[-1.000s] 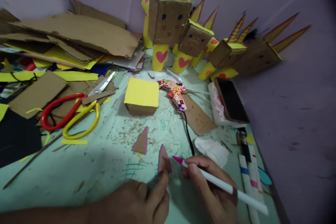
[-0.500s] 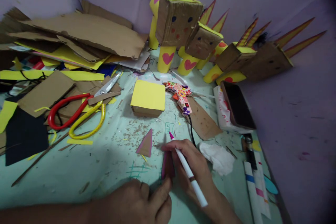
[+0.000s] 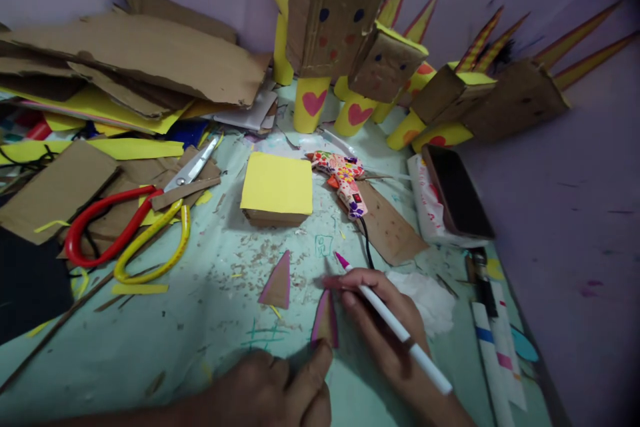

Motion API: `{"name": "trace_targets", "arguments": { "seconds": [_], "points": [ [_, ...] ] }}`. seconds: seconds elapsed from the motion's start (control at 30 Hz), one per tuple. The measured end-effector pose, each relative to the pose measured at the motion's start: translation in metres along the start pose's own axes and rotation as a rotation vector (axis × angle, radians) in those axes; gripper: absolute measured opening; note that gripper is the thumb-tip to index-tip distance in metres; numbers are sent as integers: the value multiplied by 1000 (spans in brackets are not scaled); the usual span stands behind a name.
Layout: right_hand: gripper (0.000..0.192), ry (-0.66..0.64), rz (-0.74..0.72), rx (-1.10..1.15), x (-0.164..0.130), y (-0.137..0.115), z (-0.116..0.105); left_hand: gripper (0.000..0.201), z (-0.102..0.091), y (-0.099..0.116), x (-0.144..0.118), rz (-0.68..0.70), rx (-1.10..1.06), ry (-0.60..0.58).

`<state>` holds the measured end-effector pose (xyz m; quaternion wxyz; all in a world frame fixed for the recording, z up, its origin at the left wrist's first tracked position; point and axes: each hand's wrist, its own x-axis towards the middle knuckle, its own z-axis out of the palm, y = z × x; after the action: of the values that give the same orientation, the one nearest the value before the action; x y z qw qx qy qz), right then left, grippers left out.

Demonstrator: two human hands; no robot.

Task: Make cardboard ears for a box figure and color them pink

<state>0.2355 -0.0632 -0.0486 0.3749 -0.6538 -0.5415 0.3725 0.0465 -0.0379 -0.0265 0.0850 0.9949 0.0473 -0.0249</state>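
My right hand (image 3: 383, 320) is closed around a white marker (image 3: 395, 323) with a magenta tip, which points up and to the left above the table. Under the fingers of my left hand (image 3: 280, 380) lies a cardboard triangle (image 3: 326, 320) with purple edges, its lower end pinned to the table by a fingertip. The other fingers of that hand are curled. Slightly farther left rests a second purple-edged triangle (image 3: 278, 285), touched by neither hand. Beyond them sits a small cardboard box (image 3: 277, 183) with a yellow top.
A floral glue gun (image 3: 345, 177) lies on a cardboard strip (image 3: 395, 230). Red-and-yellow-handled scissors (image 3: 145, 227) and stacked cardboard (image 3: 150, 53) occupy the left. Several box-headed figures (image 3: 335, 20) stand behind. Crumpled tissue (image 3: 425, 300), a phone (image 3: 457, 190) and markers (image 3: 487, 347) are on the right.
My right hand has moved slightly right, carrying the marker off the triangle's side, so more of the triangle shows. My left fingertip stays on its lower end. The view has shifted a little.
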Motion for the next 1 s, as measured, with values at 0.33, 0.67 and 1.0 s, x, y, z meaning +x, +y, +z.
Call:
{"name": "trace_targets", "arguments": {
  "seconds": [0.33,0.67,1.0],
  "points": [
    [25,162,144,398,0,6,0,23,-1,15,1,-133,-74,-115],
    [39,218,67,500,-3,8,0,29,-2,20,2,-193,-96,-130],
    [31,243,35,542,2,2,4,31,6,22,-4,-219,-64,-77]
  ]
}}
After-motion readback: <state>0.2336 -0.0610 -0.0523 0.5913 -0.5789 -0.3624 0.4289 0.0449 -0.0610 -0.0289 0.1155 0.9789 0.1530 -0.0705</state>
